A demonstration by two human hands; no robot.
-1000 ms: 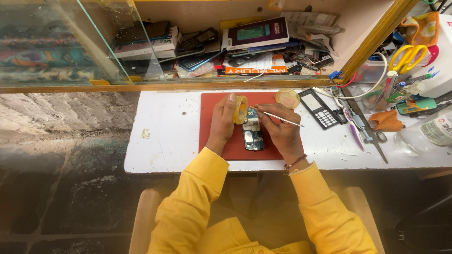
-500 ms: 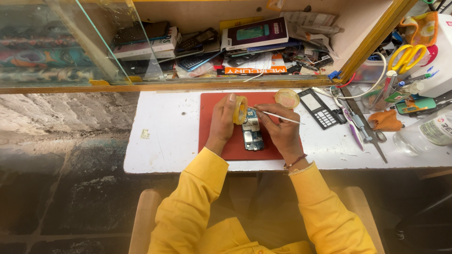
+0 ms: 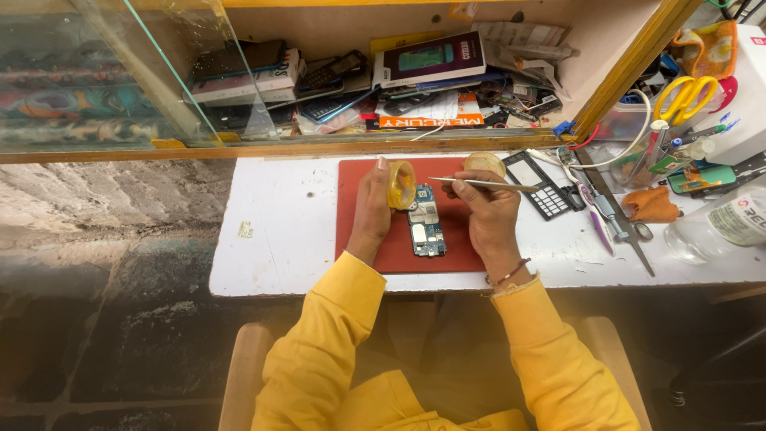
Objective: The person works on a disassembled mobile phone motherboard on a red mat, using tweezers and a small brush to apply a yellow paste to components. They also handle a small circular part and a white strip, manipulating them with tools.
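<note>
- The white bench [image 3: 279, 231] sat below a cluttered glass-fronted shelf [image 3: 335, 80], with a red mat [image 3: 367, 247] in front of me.
- My left hand [image 3: 372, 209] gripped a small yellow tub [image 3: 400, 185], tilted over the circuit board [image 3: 425, 223] on the mat.
- My right hand [image 3: 488, 214] pinched the tweezers [image 3: 479, 183], tips toward the tub.
- Compared with a second before, little had shifted; both grips stayed closed.

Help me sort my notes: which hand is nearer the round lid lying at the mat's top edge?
Right. The right hand sits just below the lid; the left hand is farther left, holding the yellow tub.
</note>
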